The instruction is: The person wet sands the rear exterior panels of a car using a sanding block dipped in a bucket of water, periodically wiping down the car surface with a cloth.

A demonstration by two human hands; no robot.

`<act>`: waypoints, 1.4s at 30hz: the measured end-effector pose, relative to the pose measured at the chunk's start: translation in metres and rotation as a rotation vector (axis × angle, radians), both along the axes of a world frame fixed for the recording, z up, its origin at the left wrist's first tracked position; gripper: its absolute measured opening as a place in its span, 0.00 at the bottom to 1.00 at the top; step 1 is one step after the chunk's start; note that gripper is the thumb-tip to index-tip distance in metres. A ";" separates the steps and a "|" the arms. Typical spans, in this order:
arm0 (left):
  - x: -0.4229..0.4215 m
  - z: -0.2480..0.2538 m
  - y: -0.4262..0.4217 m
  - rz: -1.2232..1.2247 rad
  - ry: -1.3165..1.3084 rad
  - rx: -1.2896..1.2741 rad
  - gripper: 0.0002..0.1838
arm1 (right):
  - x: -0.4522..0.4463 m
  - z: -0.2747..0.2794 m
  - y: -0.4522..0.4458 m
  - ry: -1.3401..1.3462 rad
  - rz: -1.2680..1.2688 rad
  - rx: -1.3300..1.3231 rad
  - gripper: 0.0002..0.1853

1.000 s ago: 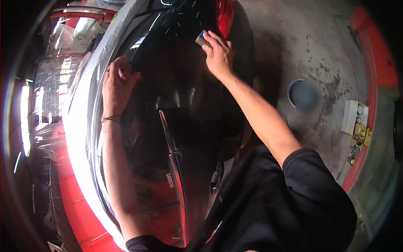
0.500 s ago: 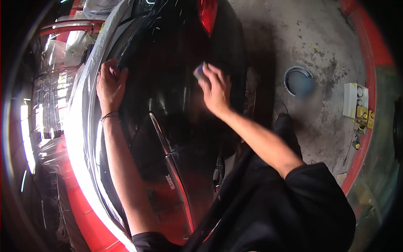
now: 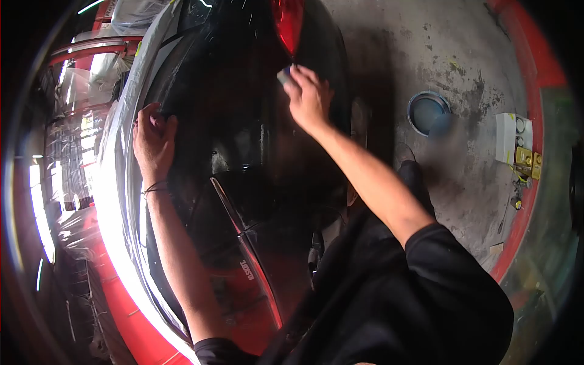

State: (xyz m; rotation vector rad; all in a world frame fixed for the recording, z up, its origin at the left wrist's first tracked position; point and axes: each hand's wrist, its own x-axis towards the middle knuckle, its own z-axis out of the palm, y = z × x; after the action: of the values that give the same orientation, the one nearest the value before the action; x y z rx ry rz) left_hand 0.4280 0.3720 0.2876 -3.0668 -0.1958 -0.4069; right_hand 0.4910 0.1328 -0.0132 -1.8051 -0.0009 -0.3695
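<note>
A glossy black car body panel (image 3: 243, 121) lies beneath both hands. My right hand (image 3: 310, 100) is closed on a small grey and blue pad (image 3: 284, 76), its fingers holding it against the panel just below the pointed red tail light (image 3: 288, 27). My left hand (image 3: 154, 146) rests at the panel's left side, beside the plastic sheeting (image 3: 121, 137). Its fingers curl round a dark pink, crumpled-looking piece (image 3: 157, 123), mostly hidden, whose kind I cannot make out. Between my forearms runs a shiny trim strip (image 3: 228, 204), with small lettering beside it.
On the stained concrete floor (image 3: 444, 194) to the right stands a round blue bucket (image 3: 429, 114). Farther right are a white box (image 3: 505, 139) and a yellow item (image 3: 527, 159) by a red border. Plastic-wrapped parts on red racks (image 3: 97, 45) fill the left side.
My right hand with its pad has moved up the panel, closer to the tail light. The left hand has shifted slightly down and left in view, still holding its pink piece.
</note>
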 end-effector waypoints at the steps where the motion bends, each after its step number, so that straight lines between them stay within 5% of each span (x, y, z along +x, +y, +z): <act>1: 0.000 0.000 0.002 -0.004 -0.012 -0.003 0.25 | 0.014 0.000 0.001 0.048 -0.013 -0.036 0.21; 6: 0.001 0.004 -0.010 0.029 0.001 0.005 0.24 | -0.025 -0.003 -0.015 -0.039 0.074 -0.032 0.20; 10: -0.001 0.004 -0.012 0.040 0.014 0.015 0.25 | 0.031 -0.009 -0.011 -0.095 0.058 0.078 0.19; 15: 0.000 0.005 -0.013 0.054 0.005 0.022 0.25 | -0.027 -0.010 -0.018 -0.307 0.185 0.107 0.30; 31: -0.003 0.001 -0.011 0.124 0.011 -0.070 0.24 | 0.052 -0.004 -0.002 -0.273 0.124 0.121 0.30; 35: -0.001 0.001 -0.010 0.104 -0.020 -0.030 0.24 | -0.022 0.009 -0.014 -0.320 0.340 0.045 0.33; 42: 0.002 0.005 -0.018 0.116 0.017 0.020 0.23 | 0.056 0.017 0.010 -0.299 0.109 0.003 0.32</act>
State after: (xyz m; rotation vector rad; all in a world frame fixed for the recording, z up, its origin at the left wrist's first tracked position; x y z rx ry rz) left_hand 0.4298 0.3536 0.2922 -3.0187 -0.3645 -0.3740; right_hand 0.5465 0.1425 0.0041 -1.7241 -0.3062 -0.5575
